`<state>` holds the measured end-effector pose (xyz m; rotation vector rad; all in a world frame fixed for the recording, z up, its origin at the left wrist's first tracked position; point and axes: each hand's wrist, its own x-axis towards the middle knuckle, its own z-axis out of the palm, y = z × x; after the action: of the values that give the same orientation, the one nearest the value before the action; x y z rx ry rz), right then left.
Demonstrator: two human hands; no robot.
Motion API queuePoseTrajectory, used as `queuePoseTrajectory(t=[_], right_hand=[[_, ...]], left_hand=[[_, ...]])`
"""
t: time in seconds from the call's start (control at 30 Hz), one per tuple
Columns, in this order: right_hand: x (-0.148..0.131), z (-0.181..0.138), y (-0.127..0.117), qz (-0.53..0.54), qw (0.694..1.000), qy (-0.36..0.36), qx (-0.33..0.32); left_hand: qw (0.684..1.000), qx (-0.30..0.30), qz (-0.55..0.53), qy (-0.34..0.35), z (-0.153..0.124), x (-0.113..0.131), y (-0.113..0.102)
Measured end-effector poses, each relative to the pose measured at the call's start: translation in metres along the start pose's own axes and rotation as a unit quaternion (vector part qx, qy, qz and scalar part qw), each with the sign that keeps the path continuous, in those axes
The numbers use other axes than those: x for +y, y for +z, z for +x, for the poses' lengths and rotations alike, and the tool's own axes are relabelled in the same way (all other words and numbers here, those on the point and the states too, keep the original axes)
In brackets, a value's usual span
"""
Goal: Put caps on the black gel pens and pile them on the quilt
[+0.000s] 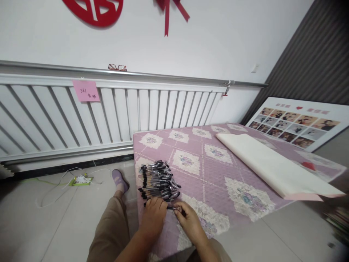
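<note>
Several black pens [158,178] with clear barrels lie in a stacked row along the left edge of a purple, flower-patterned table cover [191,187]. Just below this row, my left hand [156,214] is closed over one dark pen [169,207], whose ends stick out on both sides of the fingers. At the right end of that pen, my right hand [188,220] pinches its tip between thumb and fingers. What exactly the right fingertips cover is too small to make out.
A folded cream sheet [272,163] lies across the right of the table. Behind it leans a photo board [294,123]. A white radiator [163,109] runs along the wall. On the floor at left sits a power strip [81,180] with loose cords.
</note>
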<state>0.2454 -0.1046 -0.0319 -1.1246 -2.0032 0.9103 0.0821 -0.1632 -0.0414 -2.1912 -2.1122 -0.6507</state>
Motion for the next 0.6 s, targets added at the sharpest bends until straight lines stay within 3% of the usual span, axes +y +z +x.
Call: queuePoseTrajectory(t=[0.2, 0.6], right_hand=[[-0.001, 0.0, -0.005, 0.039, 0.999, 0.026, -0.025], [-0.003, -0.001, -0.006, 0.01, 0.999, -0.014, -0.031]], left_hand=[[0.999, -0.02, -0.001, 0.034, -0.002, -0.002, 0.004], [0.998, -0.006, 0.001, 0.067, -0.005, -0.006, 0.016]])
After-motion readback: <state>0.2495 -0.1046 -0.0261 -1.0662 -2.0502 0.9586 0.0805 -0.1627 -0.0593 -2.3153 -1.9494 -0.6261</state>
